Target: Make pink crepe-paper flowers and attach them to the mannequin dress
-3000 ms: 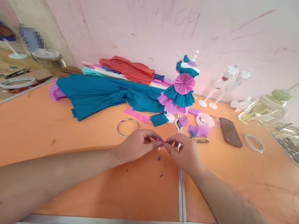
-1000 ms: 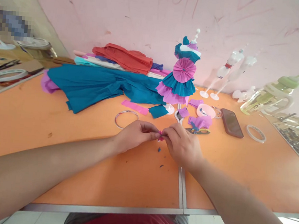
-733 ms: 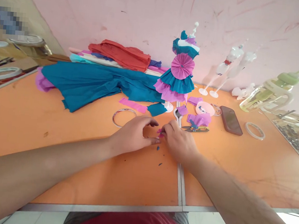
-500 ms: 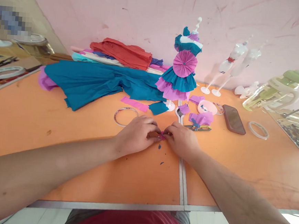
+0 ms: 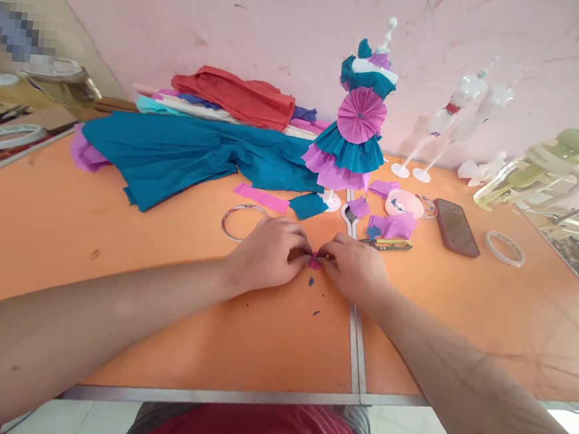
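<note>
Between my fingertips is a small magenta piece of crepe paper (image 5: 314,263), gathered and mostly covered by the fingers. My left hand (image 5: 271,252) pinches it from the left, and my right hand (image 5: 353,265) pinches its other side. Small dark scraps (image 5: 311,281) lie on the orange table just below. Behind the hands stands a small dress form (image 5: 361,116) in teal and purple crepe paper, with a round pleated rosette at its waist. Thread snips (image 5: 392,244) with a yellow part rest beyond my right hand.
Teal crepe paper (image 5: 189,155) spreads at the back left before a folded red stack (image 5: 233,95). A tape ring (image 5: 243,221) lies past my left hand. Rightward are a pink bowl (image 5: 405,205), phone (image 5: 456,227), white tape roll (image 5: 503,248), bottle (image 5: 529,165) and bare mini forms (image 5: 458,106).
A little more of the magenta paper shows between my fingertips. Both hands keep their pinch in nearly the same place, and the camera view has shifted slightly.
</note>
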`<state>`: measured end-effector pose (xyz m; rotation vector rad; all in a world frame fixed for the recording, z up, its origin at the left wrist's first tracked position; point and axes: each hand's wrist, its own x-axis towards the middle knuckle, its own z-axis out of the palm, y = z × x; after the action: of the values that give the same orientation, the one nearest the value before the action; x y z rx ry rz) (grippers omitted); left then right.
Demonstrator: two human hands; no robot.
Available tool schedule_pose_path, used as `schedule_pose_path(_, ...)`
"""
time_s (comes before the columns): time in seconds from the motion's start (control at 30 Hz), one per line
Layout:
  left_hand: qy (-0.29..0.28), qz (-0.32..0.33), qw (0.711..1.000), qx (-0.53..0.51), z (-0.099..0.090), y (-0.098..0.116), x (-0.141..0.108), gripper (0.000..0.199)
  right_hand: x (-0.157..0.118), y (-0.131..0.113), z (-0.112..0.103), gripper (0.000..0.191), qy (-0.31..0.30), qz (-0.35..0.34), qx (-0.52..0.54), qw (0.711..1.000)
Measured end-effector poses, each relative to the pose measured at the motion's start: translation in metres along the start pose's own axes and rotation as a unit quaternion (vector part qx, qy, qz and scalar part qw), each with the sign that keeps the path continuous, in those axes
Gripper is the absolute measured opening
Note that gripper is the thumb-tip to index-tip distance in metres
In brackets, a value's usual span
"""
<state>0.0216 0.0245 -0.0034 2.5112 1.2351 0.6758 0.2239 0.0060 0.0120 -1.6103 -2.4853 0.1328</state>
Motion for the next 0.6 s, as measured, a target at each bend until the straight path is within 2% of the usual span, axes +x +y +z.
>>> schedule_pose_path(0.2, -0.006, -0.003, 1.0, 0.016, 0.001, 0.003, 0.001, 0.013, -0.001, 0.0, -0.003, 0.024, -0.014, -0.023, -0.02, 0.999)
schedule_pose_path(0.43, -0.021, 0.039, 0.998, 0.032, 0.001, 0.001, 0.003, 0.016, 0.002, 0.002, 0.002, 0.027, -0.022, -0.059, -0.048, 0.997)
schedule_pose_path(0.6, -0.023, 0.059, 0.997, 0.04, -0.001, -0.002, 0.0, 0.022, 0.002, 0.012, -0.002, 0.028, -0.034, -0.046, 0.045, 0.997)
